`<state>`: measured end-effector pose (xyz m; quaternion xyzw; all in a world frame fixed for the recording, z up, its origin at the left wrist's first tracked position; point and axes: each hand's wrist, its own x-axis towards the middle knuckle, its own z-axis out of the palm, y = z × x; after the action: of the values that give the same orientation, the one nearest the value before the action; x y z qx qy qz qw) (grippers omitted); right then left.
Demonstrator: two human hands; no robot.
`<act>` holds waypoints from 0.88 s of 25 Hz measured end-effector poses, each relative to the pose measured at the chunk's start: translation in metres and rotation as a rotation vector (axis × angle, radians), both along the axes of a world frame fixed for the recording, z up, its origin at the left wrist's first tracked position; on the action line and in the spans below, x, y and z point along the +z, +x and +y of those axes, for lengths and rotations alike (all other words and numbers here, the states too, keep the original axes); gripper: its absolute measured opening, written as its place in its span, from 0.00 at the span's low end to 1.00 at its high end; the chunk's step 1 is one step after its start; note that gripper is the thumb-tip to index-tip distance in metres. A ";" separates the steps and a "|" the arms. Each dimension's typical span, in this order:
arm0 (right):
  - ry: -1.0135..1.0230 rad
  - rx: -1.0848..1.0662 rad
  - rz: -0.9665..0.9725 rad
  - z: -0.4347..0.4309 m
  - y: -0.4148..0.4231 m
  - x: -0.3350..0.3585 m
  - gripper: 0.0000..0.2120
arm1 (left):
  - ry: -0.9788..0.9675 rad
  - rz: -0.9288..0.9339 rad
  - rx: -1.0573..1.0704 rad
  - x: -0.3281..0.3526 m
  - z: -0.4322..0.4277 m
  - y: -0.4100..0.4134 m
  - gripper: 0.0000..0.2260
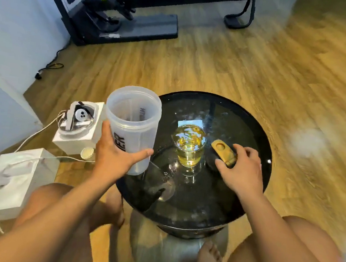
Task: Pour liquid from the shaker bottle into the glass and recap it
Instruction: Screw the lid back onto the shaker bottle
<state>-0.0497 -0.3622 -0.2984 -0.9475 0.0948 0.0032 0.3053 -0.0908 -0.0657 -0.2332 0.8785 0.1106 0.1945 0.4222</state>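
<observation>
Two hands at work over a round black table [263, 142].

Item 1, shaker bottle [134, 117]: translucent, uncapped, mouth open to the camera, roughly upright. It stands at the table's left edge, left of the glass and apart from it. Whether its base touches the tabletop cannot be told.

Item 2, glass [190, 152]: stemmed, holding yellow liquid, upright near the table's middle, between the bottle and the lid.

Item 3, lid [223, 151]: dark with a gold flip tab, lying on the table just right of the glass.

Room: the bottle hangs partly past the left rim. Open tabletop lies on the near side of the glass and behind it. Two white boxes [75, 140] sit on the floor close to the left.

Left hand [118, 157]: wrapped round the bottle's lower half, thumb across the front, fingers behind.

Right hand [242, 172]: fingers curled over the lid's far side, thumb against its near edge, gripping it on the table.
</observation>
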 end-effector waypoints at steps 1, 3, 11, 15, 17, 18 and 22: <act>0.007 -0.005 -0.002 0.001 0.002 -0.002 0.35 | -0.026 0.008 -0.006 -0.007 0.002 -0.001 0.51; -0.004 0.005 0.006 0.001 0.002 -0.003 0.34 | -0.094 0.025 -0.043 -0.018 0.001 -0.003 0.48; 0.037 -0.058 -0.023 -0.004 -0.019 0.011 0.24 | -0.204 0.034 -0.133 -0.036 0.000 0.002 0.50; 0.201 -0.201 -0.133 -0.001 -0.030 0.066 0.26 | -0.253 0.026 -0.178 -0.033 0.000 -0.001 0.54; 0.224 -0.160 -0.229 0.011 -0.020 0.118 0.25 | -0.334 -0.014 -0.203 -0.028 -0.001 -0.005 0.59; 0.215 -0.094 -0.263 0.023 -0.014 0.145 0.25 | -0.364 -0.050 -0.228 -0.022 -0.003 -0.008 0.60; 0.039 0.420 -0.244 0.098 0.000 0.233 0.18 | -0.417 -0.220 -0.259 0.002 -0.007 0.000 0.58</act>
<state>-0.0499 -0.2646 -0.0654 -0.9338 -0.1421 -0.0462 0.3252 -0.0910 -0.0731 -0.2307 0.7531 -0.0116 0.2060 0.6247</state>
